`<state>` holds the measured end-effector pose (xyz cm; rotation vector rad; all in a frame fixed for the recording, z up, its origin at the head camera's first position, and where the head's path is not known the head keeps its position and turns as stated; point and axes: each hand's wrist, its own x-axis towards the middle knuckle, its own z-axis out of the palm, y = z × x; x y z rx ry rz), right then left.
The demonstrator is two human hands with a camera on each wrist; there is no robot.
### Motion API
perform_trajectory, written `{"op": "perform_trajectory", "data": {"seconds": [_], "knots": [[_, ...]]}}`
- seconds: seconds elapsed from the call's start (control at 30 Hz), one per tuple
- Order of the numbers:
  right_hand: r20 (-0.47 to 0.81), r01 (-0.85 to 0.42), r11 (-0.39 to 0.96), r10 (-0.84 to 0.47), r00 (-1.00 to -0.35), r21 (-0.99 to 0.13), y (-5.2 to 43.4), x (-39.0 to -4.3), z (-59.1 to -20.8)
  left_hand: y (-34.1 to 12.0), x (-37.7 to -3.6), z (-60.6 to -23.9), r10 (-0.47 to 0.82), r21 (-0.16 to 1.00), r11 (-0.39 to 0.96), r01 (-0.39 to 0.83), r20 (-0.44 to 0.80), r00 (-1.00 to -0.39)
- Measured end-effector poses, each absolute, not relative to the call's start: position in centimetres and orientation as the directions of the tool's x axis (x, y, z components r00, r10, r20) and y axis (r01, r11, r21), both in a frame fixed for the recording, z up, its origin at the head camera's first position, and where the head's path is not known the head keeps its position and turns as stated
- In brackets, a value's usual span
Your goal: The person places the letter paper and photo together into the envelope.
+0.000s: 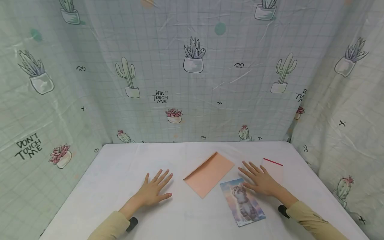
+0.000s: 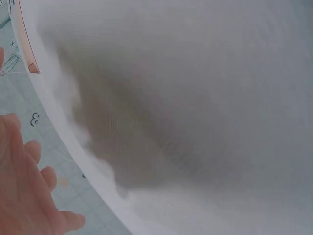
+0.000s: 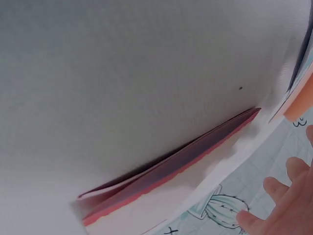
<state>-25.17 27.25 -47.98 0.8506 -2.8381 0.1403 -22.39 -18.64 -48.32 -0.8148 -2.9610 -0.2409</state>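
My left hand (image 1: 153, 192), fingers spread, is held over the white table left of an orange paper envelope (image 1: 209, 175). Its shadow falls on the table apart from the hand in the left wrist view. My right hand (image 1: 261, 180) is also spread and holds nothing. It covers the top right corner of a card with a kitten picture (image 1: 243, 205); whether it touches the card I cannot tell. Partly behind that hand lies a pale, see-through pouch with a red edge (image 1: 273, 168). In the right wrist view, the pouch's red-edged mouth (image 3: 171, 169) gapes slightly.
The white table (image 1: 126, 166) is enclosed by curtains (image 1: 192, 86) printed with cacti at the back and both sides. A dark strap piece (image 1: 132, 224) shows at the left wrist and another (image 1: 283, 211) at the right.
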Motion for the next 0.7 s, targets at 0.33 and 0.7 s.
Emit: {"op": "perform_trajectory", "data": {"seconds": [0.33,0.7], "knots": [[0.233,-0.597,0.802,-0.579,-0.782,-0.013,26.5,-25.6,-47.8,-17.8,-22.2,-47.9,0.558,0.16,0.807,0.569,0.109,-0.823],[0.181,-0.591,0.805,-0.575,-0.798,-0.05,25.5,-26.0,-47.3,-16.6,-22.1,-47.5,0.61,0.169,0.767,0.619,0.107,-0.785]]}}
